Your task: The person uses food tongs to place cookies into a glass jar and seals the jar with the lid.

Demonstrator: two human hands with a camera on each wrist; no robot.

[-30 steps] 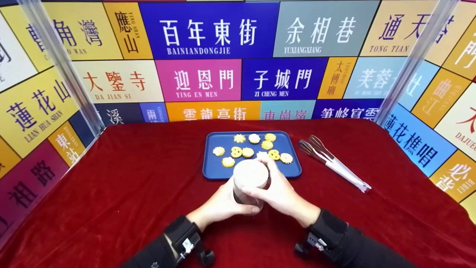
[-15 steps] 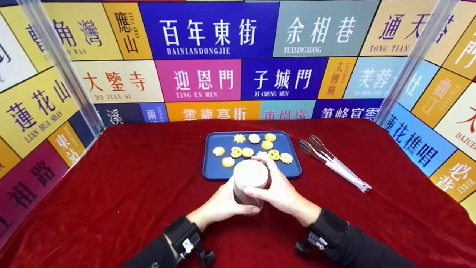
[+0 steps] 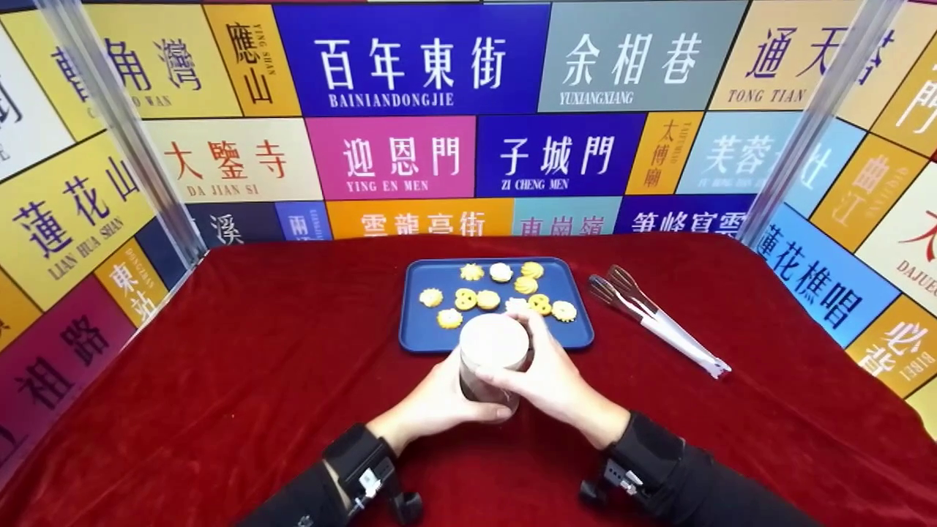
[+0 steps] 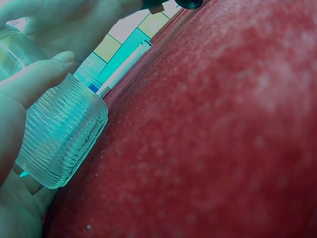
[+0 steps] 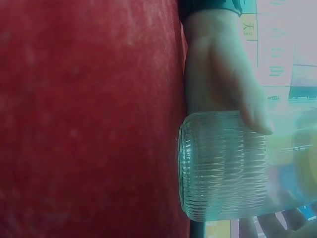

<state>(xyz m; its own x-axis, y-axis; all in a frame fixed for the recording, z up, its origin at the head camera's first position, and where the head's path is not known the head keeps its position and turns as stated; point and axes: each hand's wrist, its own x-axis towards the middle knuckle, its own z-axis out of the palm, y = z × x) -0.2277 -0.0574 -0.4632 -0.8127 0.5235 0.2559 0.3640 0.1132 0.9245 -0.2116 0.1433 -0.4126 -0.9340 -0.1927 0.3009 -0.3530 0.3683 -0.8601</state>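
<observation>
A clear jar (image 5: 225, 168), ribbed round its lower part, is in both hands on the person's side of the blue tray (image 3: 421, 337), and from the head its pale round lid (image 3: 492, 338) overlaps the tray's near edge. The left hand (image 3: 439, 399) is wrapped round the jar's body, its thumb laid across the side farthest from the tray; the wrist views show that thumb pressed on the glass, with its fingers bent round the jar. The right hand (image 3: 549, 377) grips higher up, thumb on the lid's near edge and fingers curled over the edge nearer the tray, so that it holds the top between them. The jar's base sits at the red cloth of the counter (image 3: 256, 366) (whether it actually touches or hangs just above, I cannot tell). Eleven pale yellow cookies (image 3: 430, 297) show on the tray, some ridged, one pretzel-like pair with holes, a few dusted white; one is partly hidden by the right fingers. To the right of the tray, a pair of metal tongs (image 3: 677, 340) lies aslant, its darker ends near the tray and its handle end farther out, towards the person. Black straps (image 3: 359, 450) circle both wrists, and beyond the tray stands a wall (image 3: 410, 157) of coloured panels with Chinese lettering.
</observation>
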